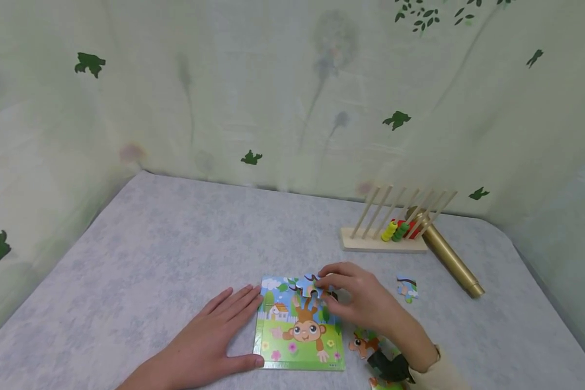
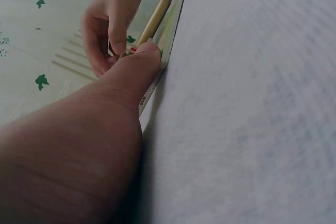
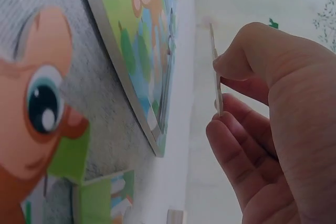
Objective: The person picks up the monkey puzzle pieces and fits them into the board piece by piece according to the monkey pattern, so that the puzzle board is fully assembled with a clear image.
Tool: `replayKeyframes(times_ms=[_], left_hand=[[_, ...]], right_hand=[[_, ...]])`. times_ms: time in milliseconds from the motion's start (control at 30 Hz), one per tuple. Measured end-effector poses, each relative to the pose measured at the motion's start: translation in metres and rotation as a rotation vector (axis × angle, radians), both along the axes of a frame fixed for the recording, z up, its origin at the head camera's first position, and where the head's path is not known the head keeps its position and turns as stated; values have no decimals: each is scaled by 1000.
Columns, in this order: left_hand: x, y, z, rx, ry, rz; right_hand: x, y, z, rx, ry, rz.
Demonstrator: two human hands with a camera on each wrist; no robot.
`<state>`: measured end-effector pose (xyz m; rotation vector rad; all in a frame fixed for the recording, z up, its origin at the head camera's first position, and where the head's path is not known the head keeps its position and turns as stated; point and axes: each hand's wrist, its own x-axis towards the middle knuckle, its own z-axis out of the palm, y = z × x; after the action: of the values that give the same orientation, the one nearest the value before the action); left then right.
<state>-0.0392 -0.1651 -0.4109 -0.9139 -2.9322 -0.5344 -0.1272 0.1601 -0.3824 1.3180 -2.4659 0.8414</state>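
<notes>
Left of the puzzle board (image 1: 297,365) lay the left hand (image 1: 214,341); right, loose pieces (image 1: 408,291); behind-right, the bead rack (image 1: 382,246).

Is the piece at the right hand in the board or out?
Out: the right hand pinches the piece over the board, and the right wrist view shows a gap between piece and board.

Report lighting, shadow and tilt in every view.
Head: soft, fairly even light, no strong glare on the puzzle board; left wrist: dimmer, turned sideways, a dark shadow alongside the left hand; right wrist: also dim and turned sideways, backdrop pale and hazy behind the right hand.
</notes>
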Motion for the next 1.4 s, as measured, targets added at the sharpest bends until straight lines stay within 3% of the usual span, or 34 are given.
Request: replayKeyframes(times_ms=[700, 1400], left_hand=[[2, 0, 3, 7, -40, 11], [1, 0, 2, -4, 9, 0]], right_hand=[[5, -15, -4, 119, -91, -36], [5, -22, -7, 125, -114, -18]])
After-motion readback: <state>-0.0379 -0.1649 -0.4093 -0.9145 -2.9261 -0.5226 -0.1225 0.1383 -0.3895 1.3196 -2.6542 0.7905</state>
